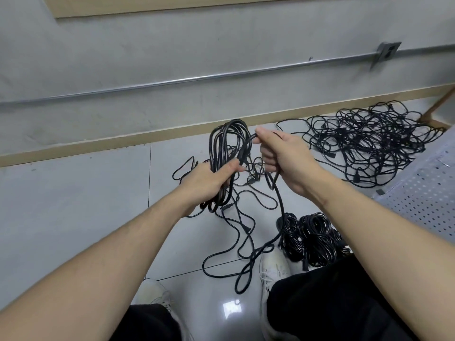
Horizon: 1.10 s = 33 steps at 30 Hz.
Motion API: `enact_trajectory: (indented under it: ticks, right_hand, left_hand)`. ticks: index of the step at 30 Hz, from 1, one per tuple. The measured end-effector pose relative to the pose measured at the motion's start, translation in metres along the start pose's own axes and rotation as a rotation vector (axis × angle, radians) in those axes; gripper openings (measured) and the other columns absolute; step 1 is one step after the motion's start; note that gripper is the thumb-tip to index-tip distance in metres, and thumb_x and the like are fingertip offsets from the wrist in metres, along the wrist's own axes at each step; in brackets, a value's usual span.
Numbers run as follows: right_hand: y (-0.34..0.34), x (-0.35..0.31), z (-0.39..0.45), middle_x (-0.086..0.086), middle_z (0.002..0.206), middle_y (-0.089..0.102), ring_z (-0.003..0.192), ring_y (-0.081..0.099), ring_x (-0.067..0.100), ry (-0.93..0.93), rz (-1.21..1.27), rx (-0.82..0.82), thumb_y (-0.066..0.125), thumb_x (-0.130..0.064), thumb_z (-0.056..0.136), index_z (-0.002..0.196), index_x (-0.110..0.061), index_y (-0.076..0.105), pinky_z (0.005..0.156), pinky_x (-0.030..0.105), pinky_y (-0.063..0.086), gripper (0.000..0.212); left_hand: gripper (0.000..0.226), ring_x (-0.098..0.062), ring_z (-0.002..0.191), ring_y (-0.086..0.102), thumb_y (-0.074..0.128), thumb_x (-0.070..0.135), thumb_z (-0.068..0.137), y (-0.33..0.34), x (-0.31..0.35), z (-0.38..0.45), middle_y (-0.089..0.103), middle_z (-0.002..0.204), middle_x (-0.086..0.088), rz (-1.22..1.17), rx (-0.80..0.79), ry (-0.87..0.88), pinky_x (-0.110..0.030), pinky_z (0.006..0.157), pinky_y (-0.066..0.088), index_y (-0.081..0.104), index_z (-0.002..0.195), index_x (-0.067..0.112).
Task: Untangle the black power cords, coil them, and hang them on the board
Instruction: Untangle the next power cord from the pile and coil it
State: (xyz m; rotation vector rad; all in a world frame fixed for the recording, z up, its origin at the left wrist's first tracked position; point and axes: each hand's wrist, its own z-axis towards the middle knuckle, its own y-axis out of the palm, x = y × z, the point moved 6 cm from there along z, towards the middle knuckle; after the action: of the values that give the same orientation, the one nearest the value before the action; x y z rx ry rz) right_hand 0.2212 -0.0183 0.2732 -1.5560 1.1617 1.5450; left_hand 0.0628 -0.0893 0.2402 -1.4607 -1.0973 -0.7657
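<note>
While I sit: both of my bare arms reach out in front of me, over the floor.
Left hand: my left hand is up in the air with its back to me. Its fingers and thumb curl round a bunch of long cord loops and hold it tight.
Loops: they stand up tall above my left hand, and their ends hang down below it.
Right hand: my right hand is just beside the loops, a bit higher than my left. The back of it faces me. Its first finger and thumb pinch the cord strand near the top of the loops, and the other fingers curl round the same strand.
Strand: it drops from under my right hand, down to the floor by my right shoe, and makes a loose loop there.
Loose cords: more black cord lies in thin bends on the floor under my two hands.
Big tangle: a messy pile of black cords lies on the floor past my right hand, near the wall.
Done coils: some wound-up cords sit on the floor under my right arm, just beside my right leg.
White board with holes: the board is out to the right of my right arm.
</note>
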Motion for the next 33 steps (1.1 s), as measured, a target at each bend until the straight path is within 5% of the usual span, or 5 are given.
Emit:
enact_trajectory:
  ticks: [4,10,12,17,33]
  right_hand:
    - [0.003,-0.002,-0.002,-0.009,0.071,0.061,0.064,0.049,0.005,-0.024,-0.038,-0.038,0.057,-0.027,0.104,0.087,-0.015,0.070,0.061,0.019,0.038,0.025]
    - [0.007,-0.016,-0.003,-0.003,0.120,0.059,0.113,0.060,0.010,-0.215,-0.295,0.194,0.070,-0.040,0.095,0.079,-0.028,0.070,0.103,0.027,0.048,0.020]
    - [0.011,-0.007,-0.001,0.000,0.095,0.065,0.088,0.067,0.017,-0.159,-0.127,0.164,0.070,-0.037,0.095,0.091,-0.023,0.061,0.096,0.048,0.055,0.017]
    - [0.020,0.013,0.000,0.001,0.068,0.060,0.063,0.061,0.021,0.049,0.130,0.107,0.070,-0.030,0.096,0.131,-0.019,0.045,0.070,0.041,0.058,0.044]
    - [0.023,0.006,0.005,-0.009,0.050,0.022,0.038,0.018,0.004,0.176,0.421,0.028,0.065,-0.023,0.100,0.082,-0.024,0.037,0.034,0.017,0.021,0.033]
  left_hand:
    - [0.006,-0.002,0.081,0.064,0.081,0.045,0.081,0.010,0.004,-0.002,0.073,0.081,0.018,0.097,-0.063,0.058,-0.026,0.081,0.050,0.078,0.080,0.039]
    - [0.016,-0.011,0.078,0.058,0.064,0.037,0.082,0.019,0.005,-0.007,0.067,0.079,0.000,0.024,-0.090,0.083,-0.032,0.078,0.044,0.066,0.073,0.024]
    - [0.021,-0.008,0.077,0.061,0.064,0.030,0.091,0.024,0.009,-0.012,0.067,0.076,0.003,0.002,-0.134,0.116,-0.026,0.076,0.045,0.064,0.072,0.022]
    - [0.028,-0.001,0.067,0.056,0.063,0.024,0.098,0.022,0.007,-0.013,0.062,0.067,0.016,0.089,-0.117,0.165,-0.026,0.072,0.042,0.066,0.070,0.022]
    - [0.018,-0.001,0.064,0.047,0.062,0.027,0.081,0.031,0.029,-0.019,0.051,0.062,0.016,-0.010,-0.221,0.216,-0.013,0.062,0.036,0.068,0.075,0.012]
